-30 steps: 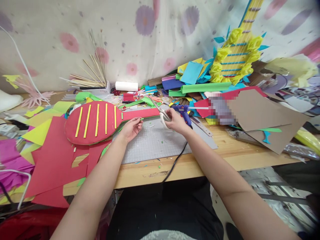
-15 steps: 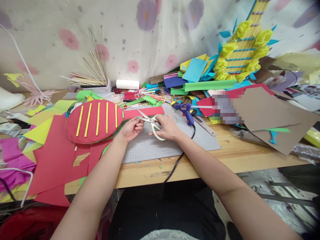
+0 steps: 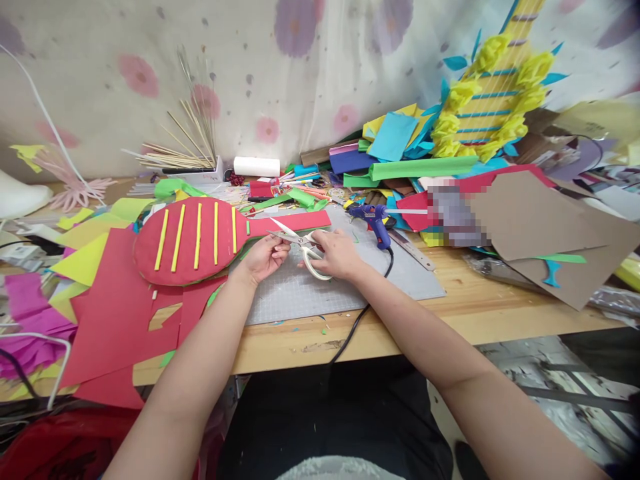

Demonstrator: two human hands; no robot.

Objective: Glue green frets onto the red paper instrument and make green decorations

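Note:
White-handled scissors (image 3: 316, 265) are gripped in my right hand (image 3: 339, 255), their blades parted and pointing left. My left hand (image 3: 267, 257) is pinched just below the blade tips; whatever lies between its fingers is too small to make out. Behind both hands lies a red paddle-shaped craft piece (image 3: 187, 272) with yellow strips across its round body and a small green piece at the base of its neck (image 3: 295, 221). A grey cutting mat (image 3: 300, 303) is under my hands.
A blue glue gun (image 3: 375, 223) with a black cord lies right of my hands, near a metal ruler (image 3: 413, 250). Red paper sheets (image 3: 107, 313) cover the left side. Brown cardboard (image 3: 530, 217) is at the right. A yellow flowered instrument-shaped craft (image 3: 487, 107) stands behind.
The view has shifted slightly, so the table's contents appear a little further right. My hands and the scissors hold nearly the same pose.

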